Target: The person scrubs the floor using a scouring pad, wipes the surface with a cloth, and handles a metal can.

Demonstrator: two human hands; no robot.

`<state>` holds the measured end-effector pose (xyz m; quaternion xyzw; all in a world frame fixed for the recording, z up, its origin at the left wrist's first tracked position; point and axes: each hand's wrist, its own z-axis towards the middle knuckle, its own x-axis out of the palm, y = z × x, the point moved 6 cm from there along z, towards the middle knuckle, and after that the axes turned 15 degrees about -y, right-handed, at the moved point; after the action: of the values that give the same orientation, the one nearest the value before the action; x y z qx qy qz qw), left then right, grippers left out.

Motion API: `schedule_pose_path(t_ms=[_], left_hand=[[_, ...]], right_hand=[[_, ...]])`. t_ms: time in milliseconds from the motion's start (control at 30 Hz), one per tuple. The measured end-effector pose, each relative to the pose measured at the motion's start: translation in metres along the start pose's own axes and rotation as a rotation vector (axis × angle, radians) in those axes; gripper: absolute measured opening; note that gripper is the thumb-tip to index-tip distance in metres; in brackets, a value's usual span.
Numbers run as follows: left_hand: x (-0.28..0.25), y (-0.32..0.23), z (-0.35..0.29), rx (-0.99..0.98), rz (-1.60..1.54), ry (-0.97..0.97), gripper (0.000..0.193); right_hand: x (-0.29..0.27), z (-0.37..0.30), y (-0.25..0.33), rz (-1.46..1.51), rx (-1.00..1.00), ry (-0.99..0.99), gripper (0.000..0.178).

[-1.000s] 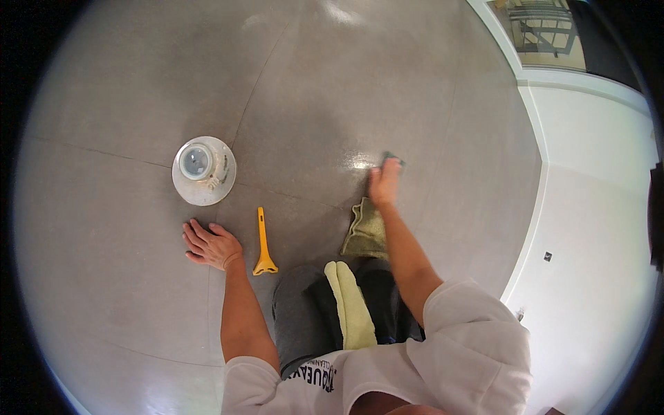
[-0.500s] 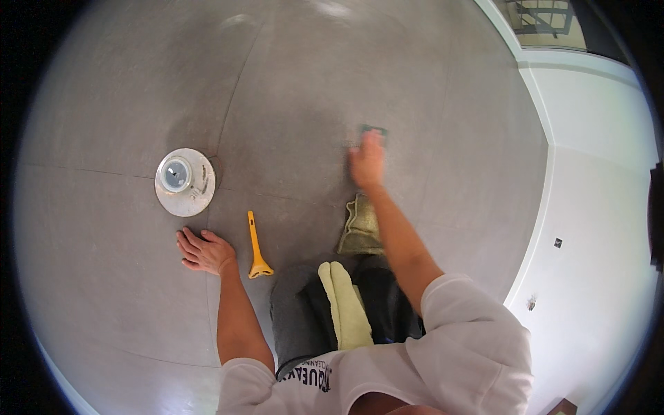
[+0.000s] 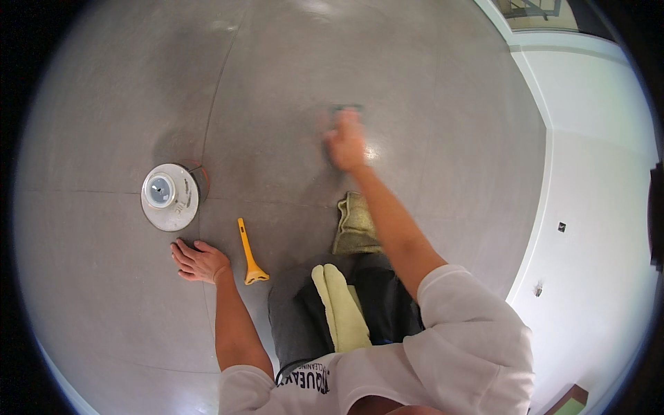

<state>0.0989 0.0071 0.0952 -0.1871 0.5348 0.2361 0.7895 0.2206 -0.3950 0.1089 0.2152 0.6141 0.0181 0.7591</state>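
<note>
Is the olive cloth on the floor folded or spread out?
Folded, loosely: the olive cloth lies as a compact bundle with layered edges beside the right forearm.

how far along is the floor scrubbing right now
Done: a glossy patch shines on the grey tile floor beside the right hand. In hand: that hand, blurred, presses a dark pad on the tile, while the left hand lies flat. Left: the yellow scraper and folded cloth lie untouched.

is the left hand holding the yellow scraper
No, the left hand lies flat on the grey floor, and the yellow scraper lies apart just to its right.
</note>
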Motion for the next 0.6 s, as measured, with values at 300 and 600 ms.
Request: schedule_pose_path(t_ms=[300, 600], left_hand=[[0.000, -0.006, -0.002, 0.040, 0.017, 0.013, 0.042], [-0.001, -0.011, -0.004, 0.029, 0.004, 0.011, 0.043]], right_hand=[[0.014, 0.016, 0.039, -0.160, -0.014, -0.132, 0.065], [-0.046, 0.019, -0.089, -0.168, 0.142, -0.165, 0.064]])
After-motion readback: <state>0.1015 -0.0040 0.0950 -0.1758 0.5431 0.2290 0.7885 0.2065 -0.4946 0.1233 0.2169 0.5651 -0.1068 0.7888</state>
